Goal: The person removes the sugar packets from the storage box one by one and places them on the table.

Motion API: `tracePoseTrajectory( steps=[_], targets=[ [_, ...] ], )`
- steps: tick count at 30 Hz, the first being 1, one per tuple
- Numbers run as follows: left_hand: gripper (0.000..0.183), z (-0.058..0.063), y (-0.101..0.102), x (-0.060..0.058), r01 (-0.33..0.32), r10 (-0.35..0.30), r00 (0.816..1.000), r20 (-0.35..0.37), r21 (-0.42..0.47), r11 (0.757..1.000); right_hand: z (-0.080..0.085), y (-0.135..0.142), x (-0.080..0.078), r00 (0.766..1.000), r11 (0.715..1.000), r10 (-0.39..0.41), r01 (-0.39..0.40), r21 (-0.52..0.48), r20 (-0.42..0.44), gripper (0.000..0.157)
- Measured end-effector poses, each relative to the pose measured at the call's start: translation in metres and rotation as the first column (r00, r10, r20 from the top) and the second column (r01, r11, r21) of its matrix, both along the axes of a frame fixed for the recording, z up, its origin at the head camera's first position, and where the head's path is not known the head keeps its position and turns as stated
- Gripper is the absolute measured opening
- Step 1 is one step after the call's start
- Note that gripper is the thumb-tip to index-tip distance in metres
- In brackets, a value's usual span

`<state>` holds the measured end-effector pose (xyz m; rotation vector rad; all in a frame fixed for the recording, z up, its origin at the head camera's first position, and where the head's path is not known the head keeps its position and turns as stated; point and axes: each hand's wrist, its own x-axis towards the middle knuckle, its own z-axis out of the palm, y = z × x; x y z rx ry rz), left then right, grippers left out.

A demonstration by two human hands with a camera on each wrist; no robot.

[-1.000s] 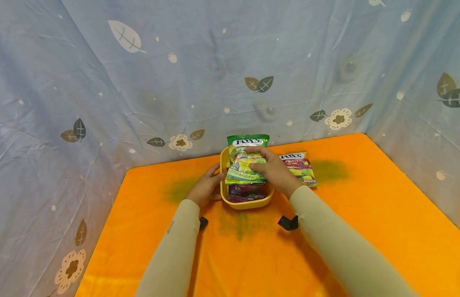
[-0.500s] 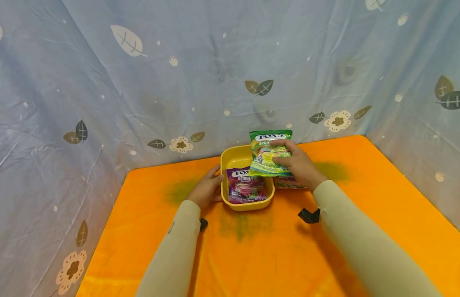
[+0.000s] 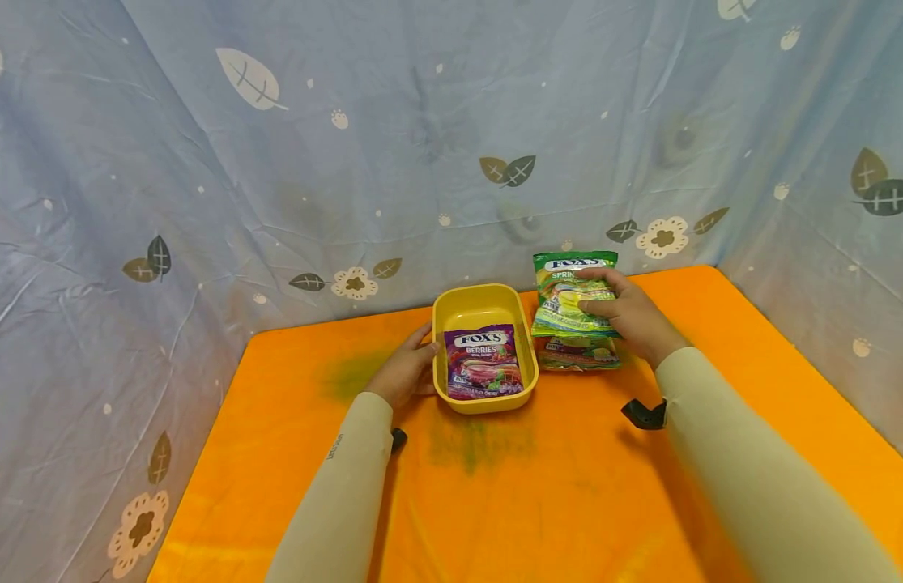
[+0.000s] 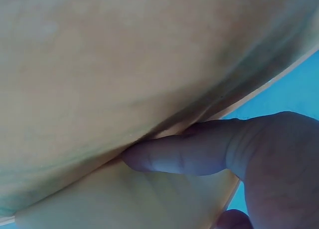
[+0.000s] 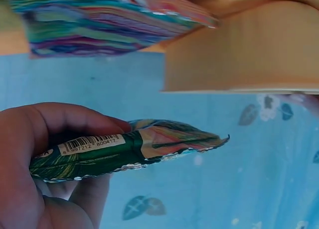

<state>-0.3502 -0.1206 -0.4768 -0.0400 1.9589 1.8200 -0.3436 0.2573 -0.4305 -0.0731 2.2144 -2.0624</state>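
Observation:
My right hand (image 3: 633, 312) pinches a green Fox's candy packet (image 3: 560, 304) between thumb and fingers. In the right wrist view this packet (image 5: 99, 151) is seen edge-on, barcode showing. Held up, it overlaps the red Fox's Fruits candy packet (image 3: 578, 354) lying right of the yellow container (image 3: 480, 406). Inside the container lies a purple Fox's Berries candy packet (image 3: 483, 364), label up. My left hand (image 3: 400, 372) rests against the container's left side, near its rim. A straight finger (image 4: 179, 151) lies along the container's wall (image 4: 149, 199) in the left wrist view.
An orange cloth (image 3: 480, 518) with green smudges covers the table. Pale blue curtains (image 3: 393, 146) with leaf prints rise behind and at both sides. Black wrist straps or mounts (image 3: 644, 414) show at both sleeves.
The right hand has carried the green candy packet rightward from over the container to above the red packet, uncovering the purple packet. The left hand stays at the container's side.

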Motion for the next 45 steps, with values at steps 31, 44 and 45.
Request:
tracePoseTrajectory(
  steps=[31,44,45],
  targets=[
    [0.059,0.004,-0.004,-0.001,0.011,-0.011,1.0,-0.005,-0.041,0.999,-0.032,0.115,0.017,0.997,0.965,0.018,-0.038,0.258,0.078,0.057],
    [0.059,0.001,-0.002,0.0,0.01,-0.011,1.0,0.007,0.036,0.999,-0.035,0.133,0.023,0.99,0.93,0.087,-0.12,0.347,0.109,0.063],
    [0.058,0.0,-0.002,-0.001,0.012,-0.013,1.0,0.011,0.045,0.999,-0.035,0.134,0.023,0.99,0.928,0.089,-0.122,0.353,0.109,0.062]
  ],
)
